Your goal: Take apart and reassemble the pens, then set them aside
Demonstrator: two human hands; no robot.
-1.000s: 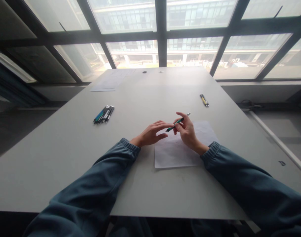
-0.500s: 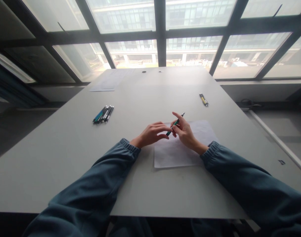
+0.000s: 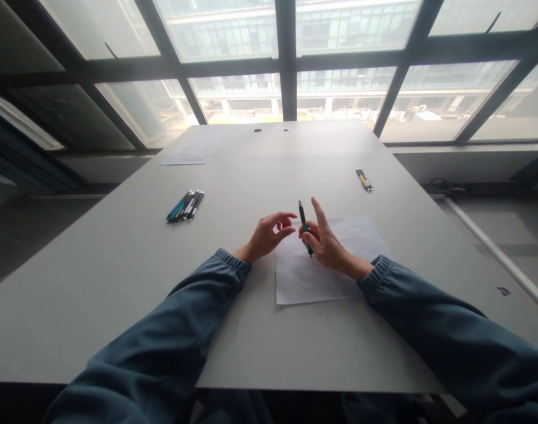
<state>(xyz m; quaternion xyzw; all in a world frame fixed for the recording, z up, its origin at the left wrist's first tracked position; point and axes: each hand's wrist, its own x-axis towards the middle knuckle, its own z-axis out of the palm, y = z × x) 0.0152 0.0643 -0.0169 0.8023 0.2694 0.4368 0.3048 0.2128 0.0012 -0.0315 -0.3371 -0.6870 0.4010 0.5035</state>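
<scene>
A black and green pen (image 3: pixel 303 218) is pinched between the thumb and fingers of my right hand (image 3: pixel 329 242), whose index finger points up and away from it. The pen stands nearly upright, its top leaning slightly left. My left hand (image 3: pixel 269 234) is just left of the pen with curled fingers and a gap between thumb and fingertips; nothing shows in it. Both hands are above or beside a white sheet of paper (image 3: pixel 304 285), which lies on the table and is partly covered by my right hand and sleeve.
On the white table (image 3: pixel 251 341), a bunch of several pens (image 3: pixel 185 206) lies to the left. Two pens with yellow and dark parts (image 3: pixel 365 179) lie at the right. More paper sheets (image 3: pixel 187 150) rest at the far left, before the windows. A small dark mark (image 3: pixel 503 291) is near the right edge.
The pen has turned in my right hand from slanting right to nearly upright. My left hand has come away from it, and my right index finger has lifted off.
</scene>
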